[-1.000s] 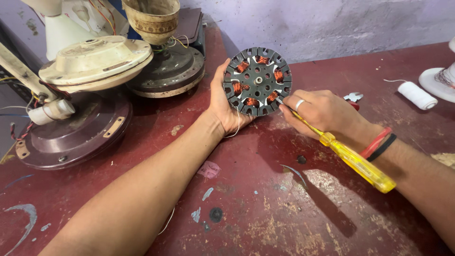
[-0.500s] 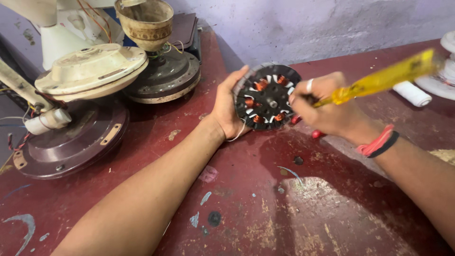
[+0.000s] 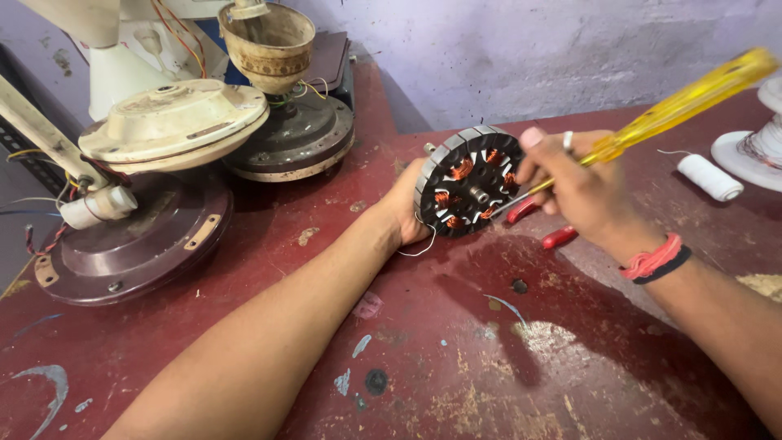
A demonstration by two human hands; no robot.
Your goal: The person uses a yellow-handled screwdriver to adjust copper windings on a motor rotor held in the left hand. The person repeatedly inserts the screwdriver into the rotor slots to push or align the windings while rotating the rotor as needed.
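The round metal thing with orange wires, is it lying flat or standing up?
Standing up on its edge. The left hand props the stator upright on the red table, its copper coils facing the right hand with the screwdriver.

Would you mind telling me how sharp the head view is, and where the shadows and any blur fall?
Head view: the stator and left hand are fairly sharp; the yellow screwdriver in the right hand is slightly motion-smeared; soft arm shadows fall on the red table; lighting is even and diffuse, with no strong glare.
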